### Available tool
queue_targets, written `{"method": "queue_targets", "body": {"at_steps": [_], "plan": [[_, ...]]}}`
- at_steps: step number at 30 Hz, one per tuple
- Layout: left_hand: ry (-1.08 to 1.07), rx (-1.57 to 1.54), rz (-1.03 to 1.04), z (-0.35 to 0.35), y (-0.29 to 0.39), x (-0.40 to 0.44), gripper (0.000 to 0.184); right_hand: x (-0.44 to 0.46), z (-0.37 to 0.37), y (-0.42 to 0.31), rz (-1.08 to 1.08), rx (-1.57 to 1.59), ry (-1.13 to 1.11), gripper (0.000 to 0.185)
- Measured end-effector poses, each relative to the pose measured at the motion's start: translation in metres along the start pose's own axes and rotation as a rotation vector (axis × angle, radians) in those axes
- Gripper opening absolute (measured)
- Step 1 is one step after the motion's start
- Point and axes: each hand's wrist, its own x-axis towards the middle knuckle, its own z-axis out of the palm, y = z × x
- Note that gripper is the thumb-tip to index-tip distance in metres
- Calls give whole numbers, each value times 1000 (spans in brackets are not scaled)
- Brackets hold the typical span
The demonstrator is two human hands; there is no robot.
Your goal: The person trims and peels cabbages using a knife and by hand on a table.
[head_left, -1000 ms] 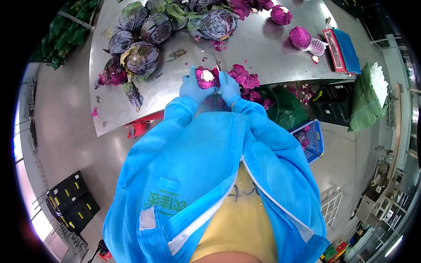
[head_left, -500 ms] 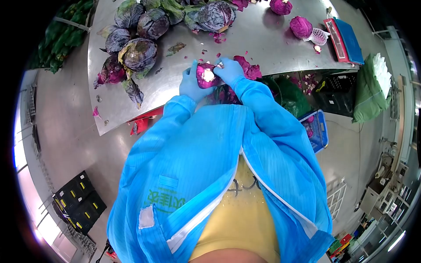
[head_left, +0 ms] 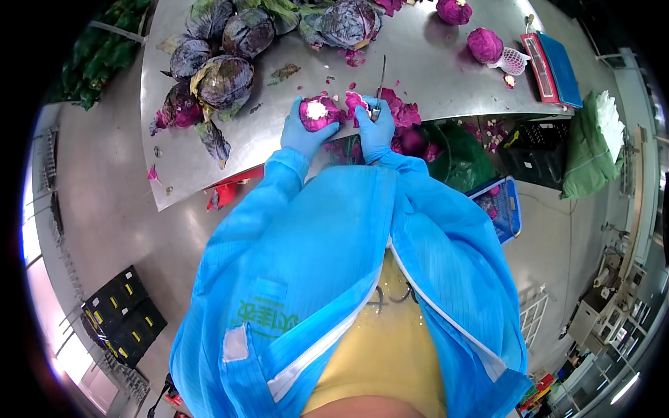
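My left hand (head_left: 298, 136), in a blue glove, is wrapped round a red cabbage (head_left: 330, 121) at the table's near edge. The cabbage's pale cut stem faces up. Just to the right, my gloved right hand (head_left: 377, 134) grips a knife (head_left: 382, 78), its thin blade pointing away from me. A purple cabbage leaf piece (head_left: 355, 102) sits at the thumb side of that hand; whether it is pinched there, I cannot tell. Loose purple leaves (head_left: 401, 110) lie just beyond the right hand.
Untrimmed cabbages (head_left: 223, 82) are piled at the table's left. Two trimmed cabbages (head_left: 485, 45) lie at the right, near a white foam net (head_left: 513, 61) and a blue-and-red case (head_left: 557, 66). Below the edge are a green bag (head_left: 460, 160), black crate (head_left: 533, 150) and blue basket (head_left: 512, 209).
My right hand has drawn away from the cabbage to the right, and the knife blade now shows upright. My left hand and the cabbage have shifted slightly left.
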Motion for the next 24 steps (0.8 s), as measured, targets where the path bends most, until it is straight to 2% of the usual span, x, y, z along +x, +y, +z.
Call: {"method": "queue_targets", "body": {"at_steps": [2,5,6,7,9,10,11,13,14,15,16,17,19,21,24], "plan": [[-11,4,-32,1,3,-1,102,-7,-9,-6,-1,-141,-43,22],[-5,-197,-165,5,-11,1,94,-16,-20,2,-132,-46,-59,23],[-27,-432,-182,17,-30,6,82,-8,-30,14,-95,-152,-48,22],[-31,-433,-180,18,-28,4,82,1,-34,22,31,57,25,22],[-104,-696,-231,17,-24,-2,89,11,-55,27,235,224,143,24],[-144,-777,-280,16,-20,-4,85,22,-64,36,145,17,138,30],[-148,-777,-282,16,-15,-5,85,26,-73,47,147,15,142,30],[-239,-1004,-206,17,-8,-11,86,20,-76,16,-326,-770,159,40],[-248,-1002,-204,18,-6,-13,86,17,-72,2,-262,-775,153,42],[-260,-965,-100,18,-2,-14,90,18,-70,4,-264,-773,165,42],[-271,-928,2,20,1,-14,94,20,-67,6,-173,-528,43,38],[-280,-927,6,21,2,-13,94,21,-64,9,-80,-281,-77,35],[-328,-847,281,21,3,-13,104,23,-56,12,69,-233,-191,31],[-370,-853,283,23,4,-14,106,33,-54,12,381,20,-390,28],[-447,-864,283,25,4,-13,109,36,-52,14,498,161,-476,29]]}}
